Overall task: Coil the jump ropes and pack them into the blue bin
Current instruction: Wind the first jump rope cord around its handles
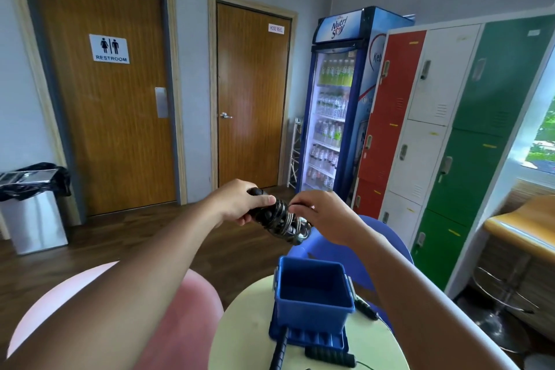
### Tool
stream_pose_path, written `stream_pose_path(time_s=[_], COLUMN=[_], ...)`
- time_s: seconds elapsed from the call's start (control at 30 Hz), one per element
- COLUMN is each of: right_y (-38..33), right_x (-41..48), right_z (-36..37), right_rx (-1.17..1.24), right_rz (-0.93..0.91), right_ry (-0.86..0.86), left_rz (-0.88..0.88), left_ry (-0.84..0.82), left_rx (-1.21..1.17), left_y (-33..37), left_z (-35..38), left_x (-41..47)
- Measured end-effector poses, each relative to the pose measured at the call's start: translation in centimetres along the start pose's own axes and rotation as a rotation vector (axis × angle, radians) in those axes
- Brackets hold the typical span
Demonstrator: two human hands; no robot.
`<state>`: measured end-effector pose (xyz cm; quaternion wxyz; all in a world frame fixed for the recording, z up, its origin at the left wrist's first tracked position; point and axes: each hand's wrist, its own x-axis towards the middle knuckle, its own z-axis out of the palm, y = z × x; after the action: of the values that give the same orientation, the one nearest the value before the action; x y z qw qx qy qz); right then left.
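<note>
Left hand [240, 204]: closed round the black handles at one end of the bundle, thumb on top.
Right hand [326, 218]: fingers curled at the other end, pinching the cord; the fingers hide which strand it has.
Jump rope [282, 224]: wound tightly round its own handles and held in the air between the two hands, touching both. The left hand is at its 9 o'clock, the right hand at its 3 o'clock.
Blue bin [309, 314]: open, with nothing showing inside. It stands on its lid [309, 341] on the desk [243, 327], at 6 o'clock from the bundle and well below it.
Other ropes [330, 356]: loose on the desk and not yet coiled, with handles at the bin's 6 o'clock and one more at its 3 o'clock.
Risk, unwinding: if the tail of the cord is not tucked under a turn, the winding will likely spring open once the right hand lets go.
Risk, missing: dropped from this height, the bundle could hit the rim and roll off the desk.
Risk, snagging: an arm coming down could catch the loose cords and drag them over the edge.
</note>
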<state>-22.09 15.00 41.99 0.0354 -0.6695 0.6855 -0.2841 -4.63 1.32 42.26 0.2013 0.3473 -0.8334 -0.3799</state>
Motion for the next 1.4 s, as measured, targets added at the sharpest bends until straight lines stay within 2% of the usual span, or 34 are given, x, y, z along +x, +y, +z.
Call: stream_pose_path(time_s=[0.13,0.37,0.57,0.63,0.87,0.97,1.07,1.23,1.4], right_y=[0.6,0.0,-0.9,-0.8,-1.1,-1.8,-2.2,-3.0,-3.6], right_x=[0.6,1.2,1.8,2.0,2.7,2.4,2.1,2.7,2.7], right_z=[1.3,1.7,1.8,1.6,1.0,0.3,-0.2,-0.5,0.2], right_rx=[0.092,0.223,0.291,0.327,0.783,0.939,0.892,0.742,0.733], right_rz=[-0.061,0.090,0.149,0.189,0.420,0.420,0.316,0.199,0.252], right_ry=[0.098,0.260,0.254,0.228,0.079,-0.005,-0.083,0.058,0.165], left_rz=[0.006,0.002,0.091,0.081,0.115,0.133,0.142,0.141,0.150], left_ry=[-0.138,-0.184,-0.439,-0.406,-0.100,-0.033,-0.005,-0.052,-0.096], left_rx=[-0.205,-0.653,-0.812,-0.839,-0.793,-0.804,-0.800,-0.776,-0.761], left_y=[0.3,-0.9,-3.1,-2.9,-2.2,-2.4,-2.8,-3.2,-2.8], left_z=[-0.4,0.5,2.0,2.4,3.7,4.1,4.2,4.4,4.5], left_x=[-0.5,-1.2,-1.2,-1.6,-1.6,-1.5,-1.4,-1.5,-1.7])
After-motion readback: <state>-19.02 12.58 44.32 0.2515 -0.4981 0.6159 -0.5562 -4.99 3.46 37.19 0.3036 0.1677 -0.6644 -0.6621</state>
